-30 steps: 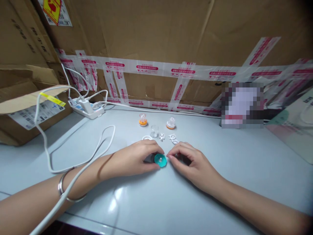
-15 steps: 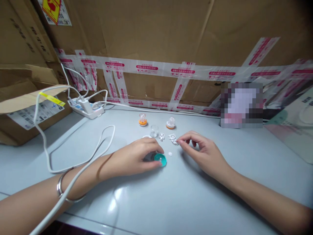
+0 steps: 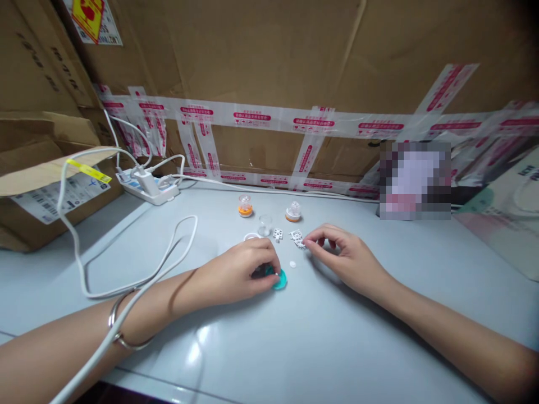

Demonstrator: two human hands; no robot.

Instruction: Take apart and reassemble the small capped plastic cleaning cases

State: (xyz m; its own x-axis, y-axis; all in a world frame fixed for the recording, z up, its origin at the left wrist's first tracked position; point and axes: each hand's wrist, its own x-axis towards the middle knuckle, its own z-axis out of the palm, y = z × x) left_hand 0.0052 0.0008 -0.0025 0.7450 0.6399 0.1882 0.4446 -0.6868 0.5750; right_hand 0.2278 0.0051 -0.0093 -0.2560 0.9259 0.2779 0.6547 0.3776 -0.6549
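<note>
My left hand reaches in over a shallow teal plastic dish. Its thumb and index fingertips meet inside the dish, closed on what appears to be a small white piece, mostly hidden by the fingers. My right hand is closed in a pinch at the edge of white openwork plastic parts, which lie on the table. Between the hands is a small white disc. Another white openwork part, a clear plastic dome and a white ring sit beyond my left hand.
Two small domed toys, one orange and one white and orange, stand farther back. A power strip feeds white cables, one crossing my left forearm. Cardboard boxes rise behind the table; a blurred-out object stands right.
My left thumb and index finger have come together over the middle of the teal dish, covering more of it. My right hand has stayed almost still at the white parts.
</note>
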